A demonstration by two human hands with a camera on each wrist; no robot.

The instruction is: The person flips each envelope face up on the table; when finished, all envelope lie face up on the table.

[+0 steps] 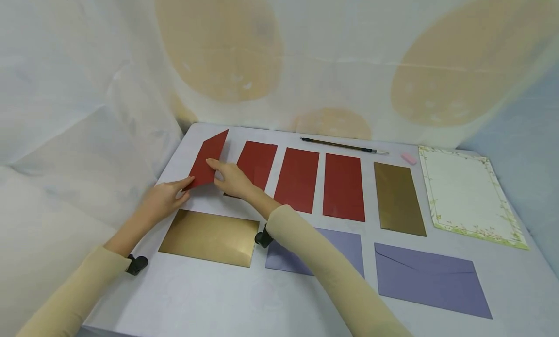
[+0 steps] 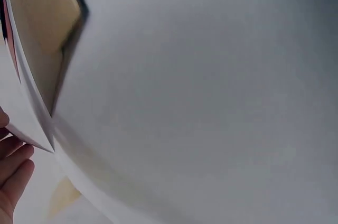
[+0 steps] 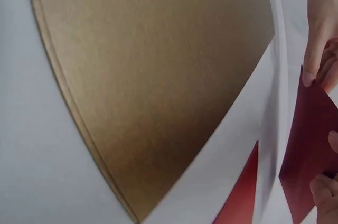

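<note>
A red envelope [image 1: 203,164], tilted up off the table, is between both hands at the far left. My left hand [image 1: 162,201] pinches its near-left corner between thumb and fingers. Along its right edge, my right hand [image 1: 235,179] grips it with thumb and fingers. The right wrist view shows the same red envelope [image 3: 311,134] with fingers at two of its edges. Nearest my forearms lies a gold envelope [image 1: 209,237], flat on the table. Several red envelopes [image 1: 298,176] lie in a row to the right, one partly hidden by my right hand.
Farther right are another gold envelope [image 1: 399,198], a brush [image 1: 338,144], a pink eraser [image 1: 408,158] and a floral-bordered sheet [image 1: 469,193]. Two purple envelopes lie in front: one [image 1: 345,242] partly under my right sleeve, the other [image 1: 432,281] uncovered. Cloth walls [image 1: 327,75] enclose the table.
</note>
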